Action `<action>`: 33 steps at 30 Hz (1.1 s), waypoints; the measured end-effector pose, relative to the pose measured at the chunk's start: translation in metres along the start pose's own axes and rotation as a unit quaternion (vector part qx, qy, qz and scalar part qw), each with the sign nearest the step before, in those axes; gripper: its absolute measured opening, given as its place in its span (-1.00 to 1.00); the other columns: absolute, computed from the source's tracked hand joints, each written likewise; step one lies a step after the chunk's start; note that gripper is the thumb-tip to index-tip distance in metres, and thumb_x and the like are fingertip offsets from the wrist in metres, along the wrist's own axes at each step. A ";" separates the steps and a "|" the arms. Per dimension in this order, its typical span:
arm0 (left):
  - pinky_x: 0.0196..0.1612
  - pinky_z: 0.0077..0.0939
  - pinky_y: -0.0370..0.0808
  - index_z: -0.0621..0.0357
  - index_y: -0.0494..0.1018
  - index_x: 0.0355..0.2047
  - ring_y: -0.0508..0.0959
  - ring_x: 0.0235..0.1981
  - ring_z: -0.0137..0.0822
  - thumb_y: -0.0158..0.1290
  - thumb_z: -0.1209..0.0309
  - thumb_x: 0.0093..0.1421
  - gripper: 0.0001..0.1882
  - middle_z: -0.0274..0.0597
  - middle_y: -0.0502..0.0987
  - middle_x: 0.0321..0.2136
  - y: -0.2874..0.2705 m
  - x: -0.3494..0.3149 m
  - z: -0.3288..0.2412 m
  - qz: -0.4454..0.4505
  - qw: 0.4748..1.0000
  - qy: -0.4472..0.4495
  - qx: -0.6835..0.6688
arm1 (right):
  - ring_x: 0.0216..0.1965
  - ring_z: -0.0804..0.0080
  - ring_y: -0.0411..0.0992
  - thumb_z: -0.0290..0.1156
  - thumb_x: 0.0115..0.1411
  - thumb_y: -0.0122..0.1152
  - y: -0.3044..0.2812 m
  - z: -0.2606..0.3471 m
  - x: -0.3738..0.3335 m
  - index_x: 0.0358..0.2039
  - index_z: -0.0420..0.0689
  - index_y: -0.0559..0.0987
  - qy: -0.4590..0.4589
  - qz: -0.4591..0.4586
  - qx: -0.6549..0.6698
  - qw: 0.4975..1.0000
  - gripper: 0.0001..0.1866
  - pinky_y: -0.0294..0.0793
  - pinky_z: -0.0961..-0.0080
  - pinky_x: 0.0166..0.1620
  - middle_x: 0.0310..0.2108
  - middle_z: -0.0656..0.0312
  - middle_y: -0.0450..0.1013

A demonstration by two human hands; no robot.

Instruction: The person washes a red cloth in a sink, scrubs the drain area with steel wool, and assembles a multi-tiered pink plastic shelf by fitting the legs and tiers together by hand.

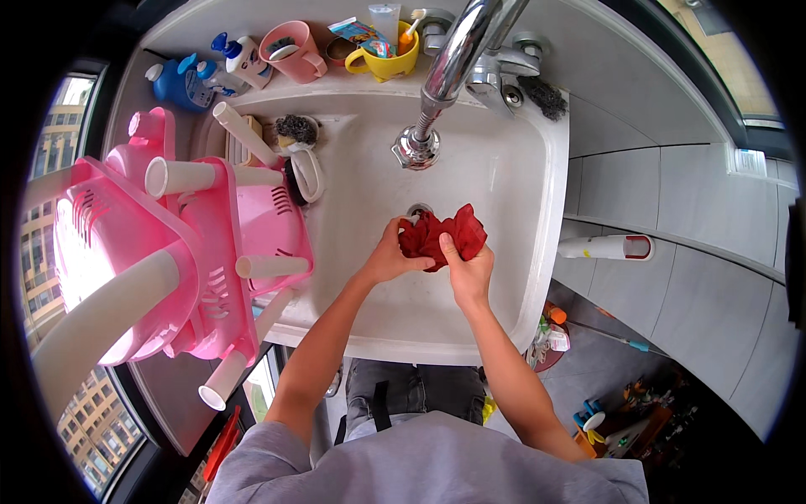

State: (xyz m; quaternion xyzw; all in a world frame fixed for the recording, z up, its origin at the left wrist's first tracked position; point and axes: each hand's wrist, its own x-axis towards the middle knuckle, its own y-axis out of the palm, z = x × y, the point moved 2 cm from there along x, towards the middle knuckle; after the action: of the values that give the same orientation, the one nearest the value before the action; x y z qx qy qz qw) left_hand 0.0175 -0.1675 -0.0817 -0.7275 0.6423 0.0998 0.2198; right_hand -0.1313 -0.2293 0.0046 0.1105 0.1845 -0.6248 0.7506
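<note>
Both hands clutch a bunched red cloth (441, 235) over the white sink (537, 252). The left hand (390, 256) and right hand (468, 270) pinch it tight. The chrome faucet (449, 67) hangs just beyond the grip.

A crumpled, dark red cloth (441, 235) is bunched up over the white sink's (520, 168) basin, near the drain.

I am seeing the cloth (441, 235) sitting in the sink (504, 168), between my left hand (390, 256) and right hand (467, 270), just in front of the drain (419, 210). The faucet (453, 67) is hanging behind it. Stools (176, 252) are lying left of the sink, cups (336, 52) standing along the ledge behind.
</note>
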 end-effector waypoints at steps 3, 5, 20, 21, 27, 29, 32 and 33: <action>0.21 -0.13 0.16 0.16 -0.23 0.31 0.09 0.26 0.01 0.47 0.12 -0.41 0.39 0.14 -0.03 0.23 0.001 -0.021 -0.020 0.024 0.992 0.016 0.122 | -0.25 0.50 0.41 -0.28 0.13 0.30 -0.008 0.014 -0.020 -0.17 -0.29 0.50 -0.017 0.051 0.001 0.999 -0.63 0.42 0.52 -0.13 -0.28 0.22 0.49; 0.27 -0.06 0.03 0.13 -0.35 0.33 -0.05 0.32 0.06 0.47 0.14 -0.43 0.47 0.14 -0.17 0.29 -0.001 -0.032 -0.042 0.015 0.975 0.014 0.223 | -0.25 0.50 0.42 -0.33 0.12 0.29 -0.007 0.028 -0.031 -0.17 -0.29 0.49 -0.054 0.075 -0.017 0.996 -0.65 0.42 0.51 -0.12 -0.26 0.21 0.49; 0.12 -0.45 0.28 0.24 0.43 -0.06 0.44 -0.02 -0.36 -0.16 0.42 0.27 -0.70 -0.20 0.48 -0.03 0.038 -0.019 -0.028 -0.141 0.921 0.096 -0.351 | 0.05 0.27 0.32 -0.50 0.21 0.03 -0.076 0.118 -0.055 0.09 -0.25 0.23 -0.166 0.037 0.185 0.968 -0.56 0.32 0.24 0.12 0.01 0.07 0.31; 0.13 -0.44 0.28 0.30 0.39 0.01 0.42 0.03 -0.34 -0.22 0.36 0.30 -0.63 -0.21 0.45 0.03 0.033 -0.023 -0.029 -0.140 0.874 0.075 -0.460 | 0.04 0.34 0.33 -0.55 0.21 0.02 -0.082 0.108 -0.046 0.13 -0.26 0.21 -0.131 0.025 0.162 0.978 -0.53 0.31 0.33 0.12 0.02 0.10 0.33; 0.11 -0.47 0.29 0.32 0.43 -0.02 0.43 0.00 -0.39 -0.13 0.33 0.26 -0.62 -0.17 0.49 -0.02 0.030 -0.058 -0.086 -0.033 0.840 0.132 -0.526 | -0.12 0.44 0.38 -0.53 0.10 0.19 -0.103 -0.022 0.010 0.03 -0.29 0.39 0.094 0.120 -0.085 0.985 -0.55 0.32 0.52 0.00 -0.10 0.18 0.45; 0.11 -0.47 0.30 0.32 0.44 -0.04 0.44 -0.01 -0.38 -0.09 0.35 0.23 -0.63 -0.16 0.50 -0.03 0.039 -0.065 -0.115 -0.023 0.854 0.153 -0.497 | -0.11 0.38 0.37 -0.48 0.09 0.21 -0.099 -0.061 0.016 0.15 -0.26 0.24 0.010 0.184 -0.147 0.972 -0.39 0.34 0.51 -0.03 0.01 0.10 0.36; 0.11 -0.48 0.29 0.33 0.44 -0.03 0.45 -0.01 -0.37 -0.05 0.38 0.21 -0.64 -0.14 0.51 -0.04 0.049 -0.080 -0.133 -0.007 0.876 0.112 -0.470 | -0.05 0.34 0.33 -0.43 0.07 0.23 -0.064 -0.043 -0.002 0.20 -0.21 0.16 -0.145 0.275 -0.229 0.923 -0.30 0.32 0.46 0.01 0.02 0.10 0.32; 0.10 -0.49 0.30 0.32 0.46 -0.06 0.46 -0.01 -0.36 -0.03 0.36 0.21 -0.65 -0.15 0.51 -0.05 0.054 -0.083 -0.135 0.013 0.863 0.122 -0.491 | -0.03 0.33 0.31 -0.41 0.07 0.24 -0.055 -0.036 -0.008 0.21 -0.19 0.13 -0.198 0.296 -0.256 0.899 -0.27 0.31 0.44 0.02 0.03 0.10 0.31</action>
State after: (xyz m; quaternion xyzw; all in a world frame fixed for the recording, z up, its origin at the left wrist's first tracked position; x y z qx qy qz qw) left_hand -0.0670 -0.1588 0.0629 -0.7390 0.5416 0.3156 -0.2469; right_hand -0.1910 -0.2187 -0.0214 -0.1616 0.1444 -0.3145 0.9242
